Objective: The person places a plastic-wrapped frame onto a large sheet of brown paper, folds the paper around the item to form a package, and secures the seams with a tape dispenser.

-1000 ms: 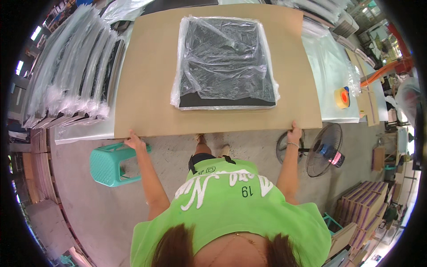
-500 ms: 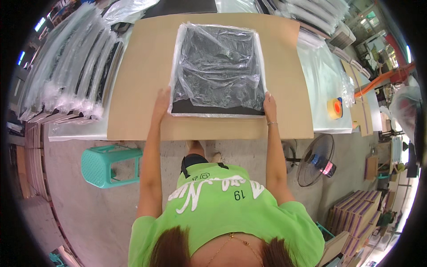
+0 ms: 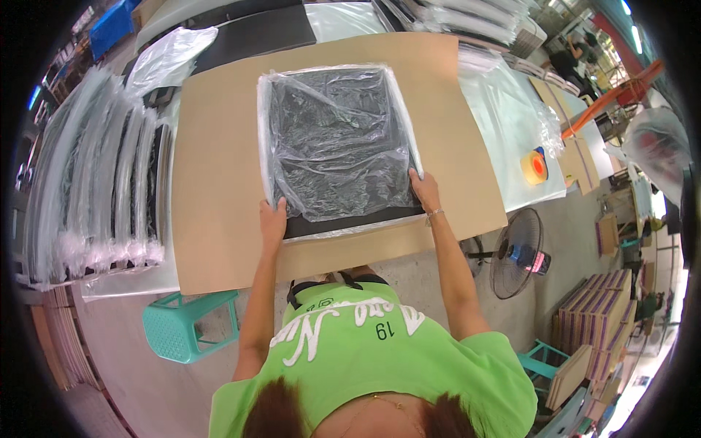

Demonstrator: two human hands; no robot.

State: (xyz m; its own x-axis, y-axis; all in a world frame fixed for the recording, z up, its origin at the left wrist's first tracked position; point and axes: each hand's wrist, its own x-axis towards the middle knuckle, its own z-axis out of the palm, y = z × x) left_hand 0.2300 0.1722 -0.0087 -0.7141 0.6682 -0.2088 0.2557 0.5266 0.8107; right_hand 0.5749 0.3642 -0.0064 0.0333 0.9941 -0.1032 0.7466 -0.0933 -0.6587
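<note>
A flat rectangular dark panel in wrinkled clear plastic wrap, with whitish edges, lies in front of me. Beneath it is a large brown cardboard sheet. My left hand is closed on the panel's left edge near the close corner, its thumb up on top. On the opposite edge, also toward the near end, my right hand grips the panel with the thumb over the rim. The fingers under the edges are partly hidden. A dark strip along the near side is not covered by the wrinkled wrap.
Several plastic-wrapped panels stand packed together at the left. A tape roll sits at the right on clear plastic sheeting. Behind are a crumpled plastic bag and a black sheet. Below the table are a green stool and a fan.
My view has turned and shifted, so the table sits lower and tilted in the picture. Both hands stay on the panel's sides; the thumbs now show on its top.
</note>
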